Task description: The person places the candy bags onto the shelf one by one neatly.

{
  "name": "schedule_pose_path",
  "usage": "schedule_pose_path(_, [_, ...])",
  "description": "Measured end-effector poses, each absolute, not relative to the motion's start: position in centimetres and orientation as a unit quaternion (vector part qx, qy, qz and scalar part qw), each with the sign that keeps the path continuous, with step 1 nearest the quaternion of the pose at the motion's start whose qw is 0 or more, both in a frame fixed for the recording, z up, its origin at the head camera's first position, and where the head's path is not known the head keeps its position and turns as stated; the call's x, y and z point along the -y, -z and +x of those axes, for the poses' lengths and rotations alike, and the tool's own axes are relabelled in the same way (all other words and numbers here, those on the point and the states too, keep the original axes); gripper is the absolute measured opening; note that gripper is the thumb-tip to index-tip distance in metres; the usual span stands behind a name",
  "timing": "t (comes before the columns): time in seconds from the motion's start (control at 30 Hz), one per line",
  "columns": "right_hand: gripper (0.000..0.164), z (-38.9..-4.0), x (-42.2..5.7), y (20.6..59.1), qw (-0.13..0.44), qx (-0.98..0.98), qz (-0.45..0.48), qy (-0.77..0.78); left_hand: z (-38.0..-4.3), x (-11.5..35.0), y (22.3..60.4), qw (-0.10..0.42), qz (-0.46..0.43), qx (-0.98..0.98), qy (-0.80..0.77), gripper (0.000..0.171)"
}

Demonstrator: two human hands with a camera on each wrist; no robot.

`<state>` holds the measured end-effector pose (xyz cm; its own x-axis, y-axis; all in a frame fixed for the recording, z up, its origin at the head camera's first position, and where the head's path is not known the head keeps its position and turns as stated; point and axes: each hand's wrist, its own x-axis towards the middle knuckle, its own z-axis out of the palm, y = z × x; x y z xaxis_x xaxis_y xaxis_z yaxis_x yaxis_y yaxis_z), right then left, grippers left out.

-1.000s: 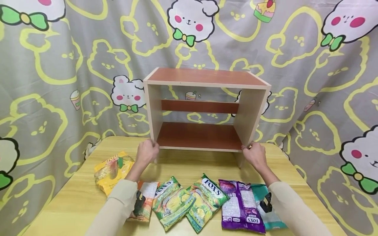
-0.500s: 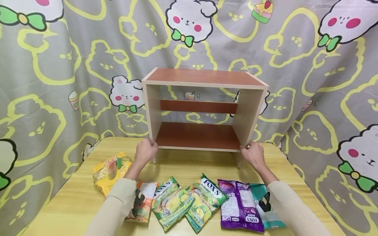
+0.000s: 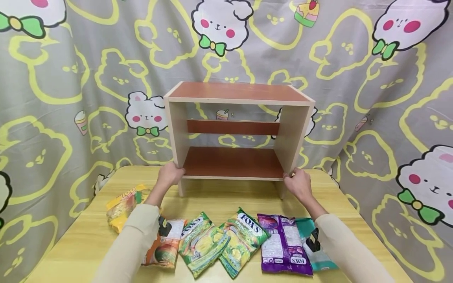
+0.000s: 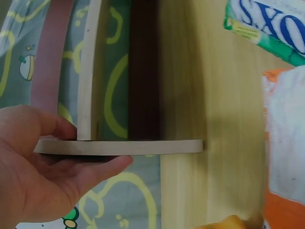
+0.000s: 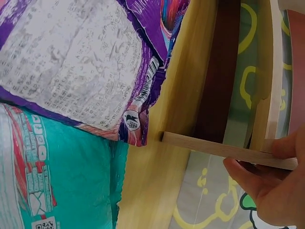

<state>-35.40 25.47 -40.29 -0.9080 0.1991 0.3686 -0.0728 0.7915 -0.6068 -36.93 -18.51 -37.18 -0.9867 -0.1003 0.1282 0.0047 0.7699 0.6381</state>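
A small shelf with brown boards and pale side panels stands upright on the table. My left hand grips its left side panel beside the lower board, thumb inside and fingers outside. On the opposite side my right hand holds the right side panel the same way. In front lie two green Fox's candy bags, a purple Fox's bag and a teal bag partly under the right sleeve. An orange-and-white bag and a yellow bag lie partly behind the left arm.
The wood-grain table has its back edge just behind the shelf. A grey curtain with cartoon prints hangs behind and along both sides. The shelf's brown lower board sits above the tabletop on the side panels.
The head view has turned slightly right, so everything appears further left. My left hand sits a little higher on its panel. Both hands keep their hold on the shelf.
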Motion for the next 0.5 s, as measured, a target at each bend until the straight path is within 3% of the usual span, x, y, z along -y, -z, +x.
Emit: schedule_pose_path(0.5, [0.028,-35.3,-25.0,40.1,0.214,0.922,-0.05,-0.318,-37.9,19.2,35.2,-0.01,0.032,0.908,0.417,0.044])
